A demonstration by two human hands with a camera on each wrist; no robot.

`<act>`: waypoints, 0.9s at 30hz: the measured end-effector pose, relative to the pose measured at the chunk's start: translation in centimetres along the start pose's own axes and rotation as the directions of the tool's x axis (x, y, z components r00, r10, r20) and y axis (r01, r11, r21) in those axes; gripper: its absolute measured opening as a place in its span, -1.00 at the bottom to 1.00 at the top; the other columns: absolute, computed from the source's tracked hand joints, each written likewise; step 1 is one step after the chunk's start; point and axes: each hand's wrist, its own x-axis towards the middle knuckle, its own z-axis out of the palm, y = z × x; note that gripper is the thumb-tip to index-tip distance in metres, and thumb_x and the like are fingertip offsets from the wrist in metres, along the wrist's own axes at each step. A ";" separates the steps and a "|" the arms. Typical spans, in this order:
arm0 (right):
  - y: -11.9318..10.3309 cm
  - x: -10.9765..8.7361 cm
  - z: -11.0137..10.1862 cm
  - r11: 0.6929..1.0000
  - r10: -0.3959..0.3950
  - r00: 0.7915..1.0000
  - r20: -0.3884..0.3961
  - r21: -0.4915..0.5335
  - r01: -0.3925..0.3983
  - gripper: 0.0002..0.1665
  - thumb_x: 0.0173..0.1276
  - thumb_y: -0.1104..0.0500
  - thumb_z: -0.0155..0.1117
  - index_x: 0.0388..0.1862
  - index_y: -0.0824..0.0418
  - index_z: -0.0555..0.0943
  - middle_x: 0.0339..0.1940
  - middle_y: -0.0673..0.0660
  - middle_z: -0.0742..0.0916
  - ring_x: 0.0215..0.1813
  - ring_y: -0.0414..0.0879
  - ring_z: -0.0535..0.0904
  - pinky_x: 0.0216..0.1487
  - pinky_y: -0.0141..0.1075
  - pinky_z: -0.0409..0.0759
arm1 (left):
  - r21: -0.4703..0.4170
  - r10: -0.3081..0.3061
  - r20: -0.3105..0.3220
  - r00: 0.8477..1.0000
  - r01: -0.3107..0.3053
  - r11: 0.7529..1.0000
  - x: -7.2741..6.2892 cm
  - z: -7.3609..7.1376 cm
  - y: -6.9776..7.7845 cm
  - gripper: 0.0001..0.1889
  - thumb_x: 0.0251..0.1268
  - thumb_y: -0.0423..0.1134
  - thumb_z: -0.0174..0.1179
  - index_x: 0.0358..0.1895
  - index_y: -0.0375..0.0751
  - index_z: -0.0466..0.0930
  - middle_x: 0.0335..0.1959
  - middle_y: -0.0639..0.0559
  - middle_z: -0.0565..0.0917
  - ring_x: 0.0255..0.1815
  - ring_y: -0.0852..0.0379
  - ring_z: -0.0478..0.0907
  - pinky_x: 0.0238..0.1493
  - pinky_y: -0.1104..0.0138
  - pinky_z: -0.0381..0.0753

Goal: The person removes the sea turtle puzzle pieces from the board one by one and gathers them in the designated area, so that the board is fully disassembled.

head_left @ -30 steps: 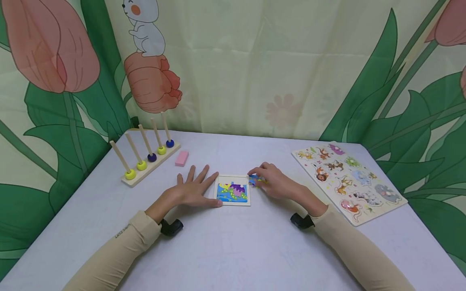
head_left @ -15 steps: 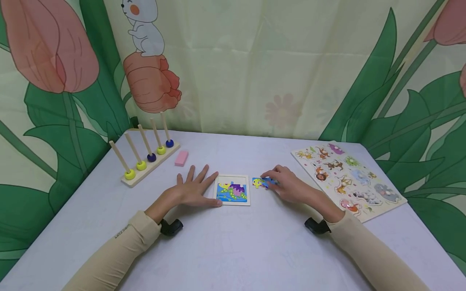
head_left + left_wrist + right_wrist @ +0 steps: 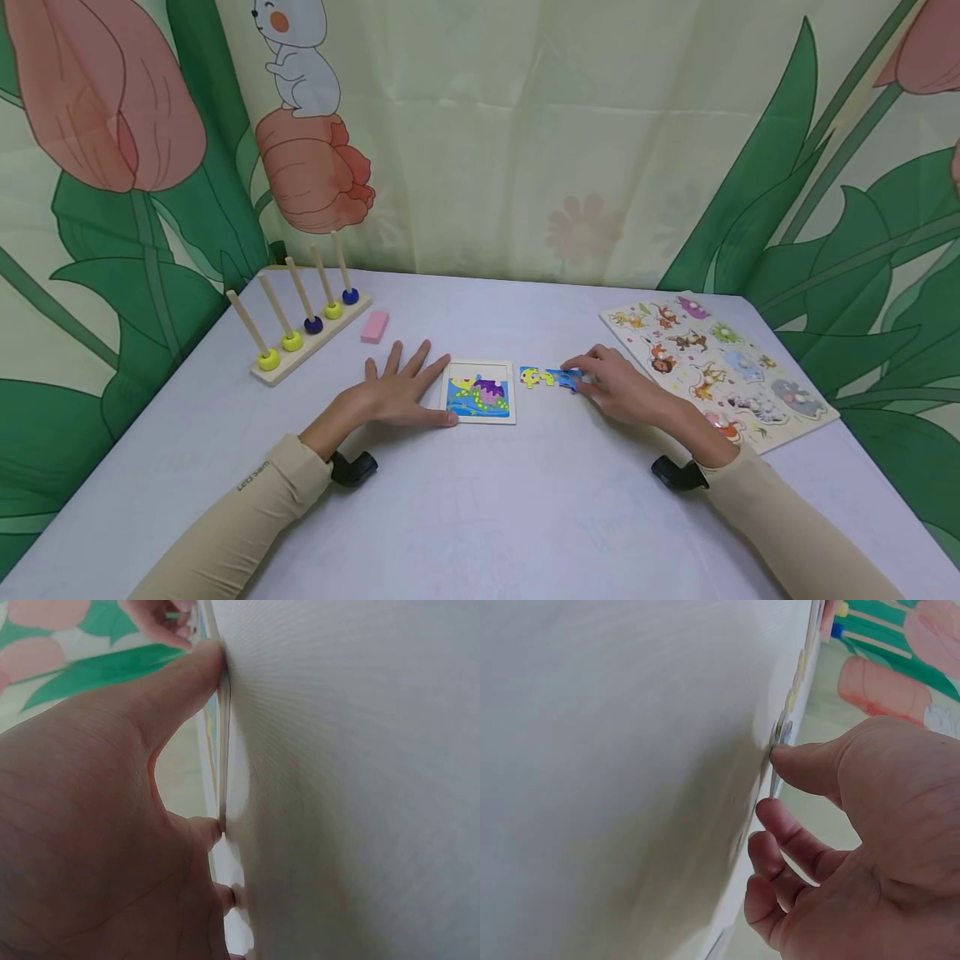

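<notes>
A small square jigsaw tray [image 3: 480, 365] lies on the table, its lower part filled with a picture in blue, purple and yellow and a pale strip bare along the top. My left hand [image 3: 397, 396] is spread flat at its left side, with the thumb and index fingertip on the edge; the left wrist view shows the thumb [image 3: 187, 675] against the rim. To the tray's right lies a yellow and blue puzzle piece [image 3: 530, 377]. Just beyond it, my right hand [image 3: 622, 390] pinches a blue puzzle piece [image 3: 564, 380] between thumb and index finger, low over the table.
At the left stands a wooden peg rack [image 3: 311, 337] with yellow and dark blue beads on its pegs. A pink block [image 3: 375, 327] lies beside it. An animal peg-puzzle board [image 3: 720, 375] lies on the right, behind my right forearm. A printed curtain [image 3: 480, 167] hangs behind the table.
My right hand has moved right, away from the tray, with the blue puzzle piece. The yellow and blue piece has come into sight beside the tray. My left hand has stayed put.
</notes>
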 end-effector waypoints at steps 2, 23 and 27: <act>0.2 -0.1 -0.1 1.000 0.000 1.000 0.000 0.001 0.000 -0.61 0.56 0.29 0.27 0.31 0.11 0.67 0.06 0.22 0.67 0.06 0.04 0.53 0.06 -0.12 0.49 | -0.002 0.000 -0.002 1.000 0.000 1.000 0.0 0.0 -0.1 0.13 0.25 0.58 0.13 0.77 0.22 -0.12 0.82 -0.09 -0.33 0.76 -0.48 -0.52 0.52 -0.61 -0.40; 1.2 -0.6 -0.6 1.000 0.020 1.000 0.019 -0.005 -0.020 -0.61 0.57 0.30 0.26 0.30 0.12 0.68 0.08 0.24 0.64 0.06 0.03 0.50 0.04 -0.14 0.47 | -0.030 0.014 0.000 1.000 -0.014 0.999 0.1 0.1 -0.3 0.19 0.16 0.66 0.11 0.77 0.24 -0.14 0.82 -0.08 -0.36 0.76 -0.45 -0.59 0.51 -0.59 -0.51; 1.1 -0.4 -0.6 1.000 0.025 0.999 0.023 -0.011 -0.025 -0.61 0.57 0.30 0.25 0.30 0.10 0.69 0.07 0.23 0.65 0.04 0.02 0.51 0.04 -0.15 0.47 | -0.023 0.005 0.001 1.000 -0.005 1.000 0.3 0.4 -0.4 0.16 0.19 0.62 0.12 0.77 0.27 -0.17 0.82 -0.04 -0.40 0.76 -0.43 -0.62 0.52 -0.58 -0.50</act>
